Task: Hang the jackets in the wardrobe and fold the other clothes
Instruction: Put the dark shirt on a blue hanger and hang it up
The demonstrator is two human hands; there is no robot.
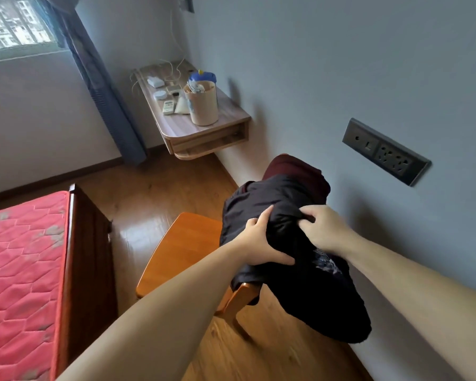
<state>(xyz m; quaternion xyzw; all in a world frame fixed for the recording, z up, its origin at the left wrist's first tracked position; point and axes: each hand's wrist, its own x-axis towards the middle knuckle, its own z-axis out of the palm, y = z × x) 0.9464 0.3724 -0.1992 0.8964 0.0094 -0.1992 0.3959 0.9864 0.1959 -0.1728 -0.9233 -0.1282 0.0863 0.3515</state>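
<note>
Black jacket (275, 215) and a dark red top (294, 167) sit piled on the chair back (242, 294) at lower right, both hands, left hand (261, 243) and right hand (323, 229), pinching the jacket's cloth, so nothing looks hung or folded yet.

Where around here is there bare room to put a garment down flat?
The chair seat is bare left of the dark jacket, which both the left hand and right hand grip on the chair back. The red mattress is open too. The wall shelf is crowded, with only its near end bare.
</note>
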